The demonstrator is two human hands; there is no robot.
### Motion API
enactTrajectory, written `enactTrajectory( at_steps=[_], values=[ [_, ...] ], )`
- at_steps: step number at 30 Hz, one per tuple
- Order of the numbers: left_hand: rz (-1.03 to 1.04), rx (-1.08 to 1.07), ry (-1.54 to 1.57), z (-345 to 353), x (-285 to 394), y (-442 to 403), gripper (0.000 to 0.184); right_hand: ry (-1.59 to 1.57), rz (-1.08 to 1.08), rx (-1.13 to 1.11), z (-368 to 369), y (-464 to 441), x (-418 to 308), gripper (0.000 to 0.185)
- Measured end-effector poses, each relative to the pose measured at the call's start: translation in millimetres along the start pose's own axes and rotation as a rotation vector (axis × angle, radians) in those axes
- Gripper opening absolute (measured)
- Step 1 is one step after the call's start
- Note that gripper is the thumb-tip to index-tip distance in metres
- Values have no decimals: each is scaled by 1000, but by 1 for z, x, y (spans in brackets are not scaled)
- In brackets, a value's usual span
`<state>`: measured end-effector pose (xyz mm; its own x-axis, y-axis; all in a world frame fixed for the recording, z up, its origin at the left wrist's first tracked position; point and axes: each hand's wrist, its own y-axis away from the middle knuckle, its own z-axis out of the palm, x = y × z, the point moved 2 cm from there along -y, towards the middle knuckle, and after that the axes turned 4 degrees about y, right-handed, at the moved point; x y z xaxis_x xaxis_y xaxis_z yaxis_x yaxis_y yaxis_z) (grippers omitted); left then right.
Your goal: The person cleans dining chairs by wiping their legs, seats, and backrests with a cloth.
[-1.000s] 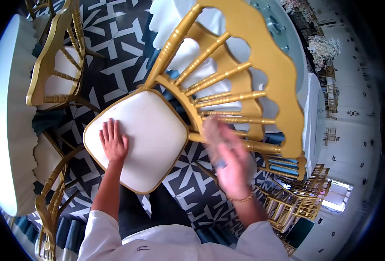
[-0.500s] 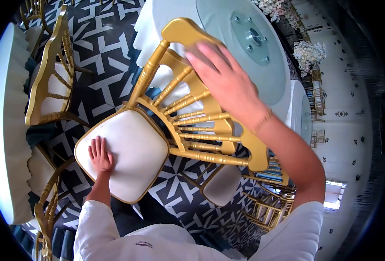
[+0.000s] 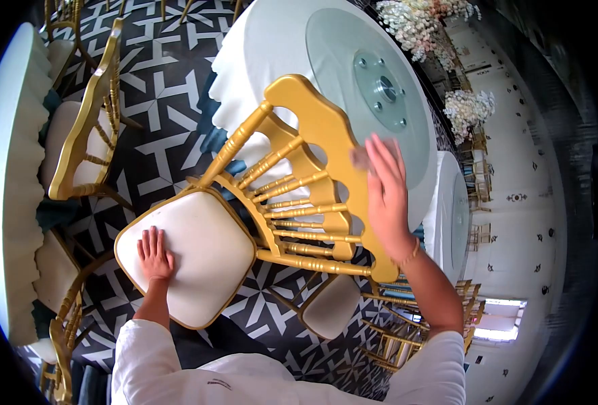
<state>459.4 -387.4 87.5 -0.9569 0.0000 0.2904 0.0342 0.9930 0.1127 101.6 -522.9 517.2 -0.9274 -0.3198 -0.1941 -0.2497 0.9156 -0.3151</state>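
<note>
A gold chair (image 3: 345, 138) with a fan of turned spindles and a white padded seat (image 3: 204, 236) stands right in front of me. My left hand (image 3: 156, 256) lies flat on the seat, fingers stretched out and holding nothing. My right hand (image 3: 388, 192) is at the outer edge of the chair's top rail, fingers pointing up. A small brownish thing (image 3: 361, 158), smeared by motion, shows at its fingers against the rail. I cannot make out what it is.
Beyond the chair is a round table with a white cloth (image 3: 262, 40) and a glass turntable (image 3: 343, 64). Another clothed table (image 3: 2, 202) is at the left, with gold chairs (image 3: 86, 115) along it. A white-seated chair (image 3: 331, 307) stands behind, on patterned floor.
My right hand has moved along the top rail, away from its upper left end toward its outer edge. The left hand stays flat on the seat. The view has shifted slightly.
</note>
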Motion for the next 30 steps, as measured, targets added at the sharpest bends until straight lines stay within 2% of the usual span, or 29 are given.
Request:
enactTrajectory(
  at_steps=[1,3,5,7,8,10,11,13,15,17,18,24,30],
  values=[
    [-10,-12,8,-5,1,0,71,-222,-11,-7,13,-39,-7,37],
    [5,31,19,-5,2,0,71,68,-210,80,31,-65,2,36],
    [11,45,27,-4,0,-3,71,-119,-213,88,55,-117,-7,34],
    [13,57,34,-4,-1,0,71,-252,59,-288,74,-168,-29,34],
    [12,54,42,-4,0,0,71,-251,59,-288,77,-170,-31,34],
    [24,49,50,-3,-1,-3,71,-207,-150,-319,78,-171,-34,34],
    [28,69,40,-1,-2,0,70,-207,-150,-320,78,-164,-29,34],
    [43,88,38,0,0,1,70,-65,-439,-36,62,-139,-23,33],
    [24,74,20,0,-1,0,70,-51,-428,-66,52,-126,-20,35],
    [33,56,19,0,-1,1,69,-71,-258,-27,33,-90,-2,37],
    [33,62,18,-1,-1,1,69,51,-321,-37,25,-71,6,41],
    [55,59,-51,2,-1,2,69,202,-233,-214,-38,37,11,43],
    [108,128,-57,4,0,2,65,136,-85,-143,-64,128,10,39]
  ],
)
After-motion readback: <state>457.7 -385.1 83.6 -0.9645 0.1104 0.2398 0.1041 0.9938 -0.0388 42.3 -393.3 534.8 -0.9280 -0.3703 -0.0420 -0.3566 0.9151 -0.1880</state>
